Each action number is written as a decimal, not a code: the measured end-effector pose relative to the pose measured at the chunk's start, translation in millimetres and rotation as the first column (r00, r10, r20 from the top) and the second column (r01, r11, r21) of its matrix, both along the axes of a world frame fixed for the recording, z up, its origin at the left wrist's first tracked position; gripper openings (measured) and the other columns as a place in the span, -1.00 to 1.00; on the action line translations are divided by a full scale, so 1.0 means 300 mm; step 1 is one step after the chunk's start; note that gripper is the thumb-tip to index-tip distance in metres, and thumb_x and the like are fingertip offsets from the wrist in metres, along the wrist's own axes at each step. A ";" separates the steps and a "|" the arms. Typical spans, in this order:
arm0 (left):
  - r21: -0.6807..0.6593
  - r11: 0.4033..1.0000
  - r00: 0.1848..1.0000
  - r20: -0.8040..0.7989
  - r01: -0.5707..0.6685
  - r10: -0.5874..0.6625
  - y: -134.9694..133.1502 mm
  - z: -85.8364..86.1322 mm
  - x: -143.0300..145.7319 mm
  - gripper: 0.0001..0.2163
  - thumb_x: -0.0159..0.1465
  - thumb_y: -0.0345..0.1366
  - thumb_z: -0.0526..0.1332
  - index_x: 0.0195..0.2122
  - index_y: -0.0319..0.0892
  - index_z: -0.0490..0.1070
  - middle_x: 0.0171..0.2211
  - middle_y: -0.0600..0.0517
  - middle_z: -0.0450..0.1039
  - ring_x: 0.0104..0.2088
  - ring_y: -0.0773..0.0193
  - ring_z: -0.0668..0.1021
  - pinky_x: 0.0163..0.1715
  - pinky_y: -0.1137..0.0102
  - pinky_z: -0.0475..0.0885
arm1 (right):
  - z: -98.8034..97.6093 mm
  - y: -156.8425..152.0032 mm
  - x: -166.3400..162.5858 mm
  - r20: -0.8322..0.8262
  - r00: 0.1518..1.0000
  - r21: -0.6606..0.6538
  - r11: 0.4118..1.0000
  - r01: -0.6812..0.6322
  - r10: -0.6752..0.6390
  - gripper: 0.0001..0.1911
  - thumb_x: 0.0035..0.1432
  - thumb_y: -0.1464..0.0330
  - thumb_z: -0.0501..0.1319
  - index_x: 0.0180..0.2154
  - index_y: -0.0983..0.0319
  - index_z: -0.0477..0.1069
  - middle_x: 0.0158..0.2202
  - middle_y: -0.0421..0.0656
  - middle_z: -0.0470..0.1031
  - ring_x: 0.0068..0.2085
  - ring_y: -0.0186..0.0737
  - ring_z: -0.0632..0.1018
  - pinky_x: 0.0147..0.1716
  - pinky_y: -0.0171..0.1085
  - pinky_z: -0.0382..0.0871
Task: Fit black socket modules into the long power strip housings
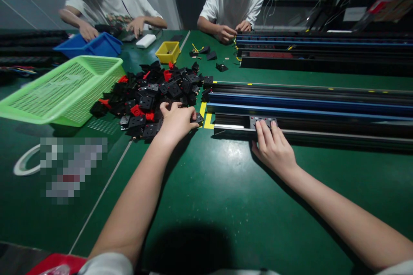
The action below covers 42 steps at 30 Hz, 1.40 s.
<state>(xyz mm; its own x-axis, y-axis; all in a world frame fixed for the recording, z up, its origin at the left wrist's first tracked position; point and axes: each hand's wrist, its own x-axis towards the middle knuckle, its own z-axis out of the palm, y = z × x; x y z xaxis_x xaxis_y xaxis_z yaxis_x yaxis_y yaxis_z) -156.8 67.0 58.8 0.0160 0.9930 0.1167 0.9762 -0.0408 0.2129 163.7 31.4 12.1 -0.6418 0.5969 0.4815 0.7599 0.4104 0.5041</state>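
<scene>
At the near right edge of the pile of black socket modules (174,89), my left hand (177,122) has its fingers curled. A small black socket module (200,118) sticks out by its thumb; what lies under the palm is hidden. My right hand (274,146) lies with outstretched fingers over a row of grey-black socket modules (263,119) seated in the nearest black rail (229,121). Its fingertips touch these modules, and the thumb is below the rail's near edge. Several red pieces (137,111) are mixed into the pile.
Blue-edged rails (290,99) run rightward behind the nearest one. A green basket (61,90) stands left of the pile, with a roll of tape (24,165) before it. Across the table, two people work near a blue bin (106,45), a yellow bin (167,53) and more rails (322,58).
</scene>
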 end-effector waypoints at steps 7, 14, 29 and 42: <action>0.030 0.999 0.999 0.002 0.045 -0.045 -0.002 0.022 0.026 -0.76 0.12 -0.17 0.34 -0.21 -0.07 0.42 -0.17 -0.05 0.57 0.02 -0.09 0.49 0.13 -0.11 0.02 | -0.005 0.005 -0.001 -0.003 1.000 0.019 1.000 -0.002 0.002 -0.36 0.28 0.28 0.12 0.26 0.57 0.23 0.19 0.19 0.41 0.14 0.30 0.48 0.07 0.00 0.42; 0.099 0.995 0.978 0.204 0.022 -0.042 0.000 0.024 0.080 -0.44 0.17 -0.21 0.30 0.18 -0.19 0.22 0.07 -0.18 0.40 0.10 -0.02 0.47 0.08 0.11 0.31 | -0.013 0.007 -0.001 -0.035 0.999 0.021 1.000 -0.018 0.019 -0.36 0.27 0.29 0.13 0.26 0.59 0.23 0.18 0.20 0.42 0.14 0.33 0.47 0.07 0.01 0.40; 0.031 0.986 0.620 0.780 -0.166 0.080 0.041 -0.136 0.148 -0.56 0.17 0.03 0.29 -0.06 -0.17 0.45 -0.09 -0.08 0.54 -0.09 0.11 0.56 -0.01 0.26 0.40 | -0.020 0.002 -0.001 -0.084 0.996 -0.048 0.999 -0.014 0.010 -0.34 0.29 0.32 0.12 0.30 0.59 0.16 0.22 0.25 0.35 0.19 0.37 0.42 0.10 0.06 0.38; 0.082 0.973 0.493 0.869 -0.216 0.036 0.025 -0.204 0.197 -0.76 0.33 -0.16 0.07 -0.18 -0.15 0.47 -0.13 -0.02 0.56 -0.06 0.19 0.55 0.02 0.34 0.39 | -0.013 0.000 -0.003 -0.048 0.999 0.003 1.000 -0.002 0.002 -0.37 0.27 0.31 0.14 0.26 0.57 0.23 0.20 0.21 0.39 0.15 0.33 0.46 0.09 0.02 0.38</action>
